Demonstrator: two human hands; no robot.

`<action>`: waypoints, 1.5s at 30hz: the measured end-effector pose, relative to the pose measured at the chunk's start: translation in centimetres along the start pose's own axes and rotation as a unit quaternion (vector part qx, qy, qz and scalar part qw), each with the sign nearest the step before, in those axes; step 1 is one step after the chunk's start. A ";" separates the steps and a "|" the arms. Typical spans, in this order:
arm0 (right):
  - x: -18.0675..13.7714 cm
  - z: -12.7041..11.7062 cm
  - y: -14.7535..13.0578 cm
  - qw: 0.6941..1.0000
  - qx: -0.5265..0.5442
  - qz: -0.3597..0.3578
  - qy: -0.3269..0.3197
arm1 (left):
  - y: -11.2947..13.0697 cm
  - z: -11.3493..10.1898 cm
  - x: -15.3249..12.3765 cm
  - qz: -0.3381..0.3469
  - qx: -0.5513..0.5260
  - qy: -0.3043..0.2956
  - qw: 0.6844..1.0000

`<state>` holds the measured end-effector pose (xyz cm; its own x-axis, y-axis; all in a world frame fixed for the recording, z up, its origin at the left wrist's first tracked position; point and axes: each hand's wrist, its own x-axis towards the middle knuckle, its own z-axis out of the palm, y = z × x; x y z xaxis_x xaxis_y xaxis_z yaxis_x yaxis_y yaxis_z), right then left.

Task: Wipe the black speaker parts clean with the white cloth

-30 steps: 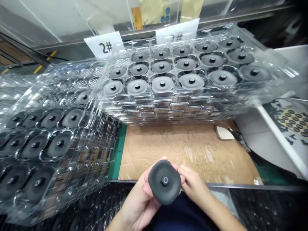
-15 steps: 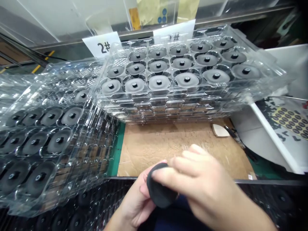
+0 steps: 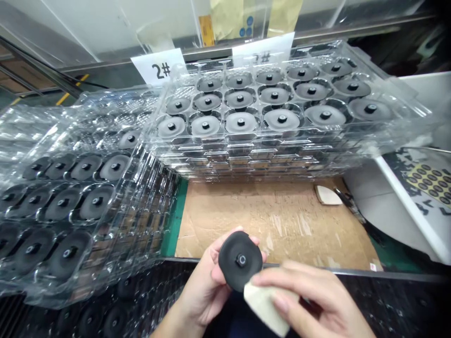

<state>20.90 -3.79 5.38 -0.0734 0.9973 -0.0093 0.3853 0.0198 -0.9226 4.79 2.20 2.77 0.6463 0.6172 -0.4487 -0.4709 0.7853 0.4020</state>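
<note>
My left hand (image 3: 206,284) grips a black rounded-square disc (image 3: 234,251) by its edges. A short round stud stands at the disc's centre and faces me. In my right hand (image 3: 310,295) is a cream-coloured pad (image 3: 267,307), pinched between thumb and fingers. The pad's tip meets or nearly meets the lower right edge of the disc. Both hands are in front of the cardboard sheet (image 3: 239,206), over the near edge of the bench.
Stacked clear plastic trays (image 3: 253,136) with similar black discs stand behind the cardboard. Another tray stack (image 3: 116,206) is at the left. A second cream pad (image 3: 328,195) lies near a dark tool (image 3: 348,204). At right, a white bin (image 3: 405,202) holds a yellow sticker sheet (image 3: 431,180).
The disc has turned so that its studded face shows. My right hand has moved off the disc's face to its lower right, and the cream pad in it is now visible.
</note>
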 end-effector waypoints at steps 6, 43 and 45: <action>-0.1 0.0 2.0 0.972 0.167 0.130 0.099 | -0.2 -0.4 -0.4 0.016 -0.021 -0.007 1.000; 3.2 -0.3 4.2 0.991 -0.038 0.052 0.118 | 0.0 -0.9 -2.1 -0.018 -0.063 -0.051 0.997; 1.5 0.7 6.0 0.993 -0.010 0.087 0.080 | -0.1 -1.2 -2.1 -0.022 -0.067 -0.045 0.996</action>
<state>22.47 -2.24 -0.48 0.1426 0.9842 -0.1050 0.3968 -0.1540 -0.9049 2.78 0.91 2.73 0.7169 0.5800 -0.3868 -0.5131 0.8146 0.2705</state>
